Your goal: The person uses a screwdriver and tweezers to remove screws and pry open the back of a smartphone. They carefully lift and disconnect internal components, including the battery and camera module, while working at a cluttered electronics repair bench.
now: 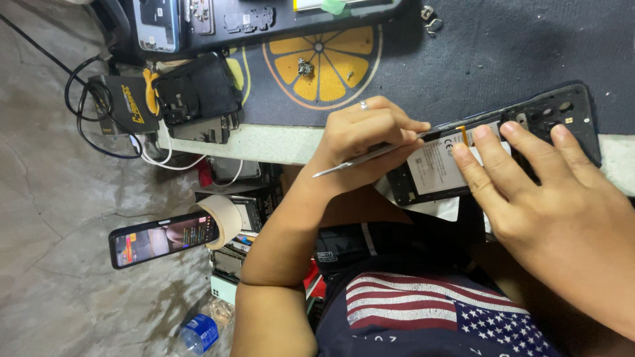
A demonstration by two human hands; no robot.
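An opened black phone (pixel 562 109) lies over the table's pale front edge, back cover off, its white-labelled battery (pixel 433 168) showing. My left hand (pixel 364 135), a ring on one finger, grips a thin metal pry tool (pixel 350 160) like a pen. The tool's tip sits at the battery's upper edge, next to an orange tab (pixel 464 135). My right hand (pixel 549 198) lies flat across the phone with its fingers spread over the battery and frame, holding it down.
A dark work mat with an orange-slice print (pixel 324 59) covers the table, with small screws and parts on it. A tray of phone parts (pixel 198 20) is at the back, black covers (pixel 195 92) left. A lit phone (pixel 162 238), tape roll (pixel 225 218) and bottle (pixel 198 334) lie below.
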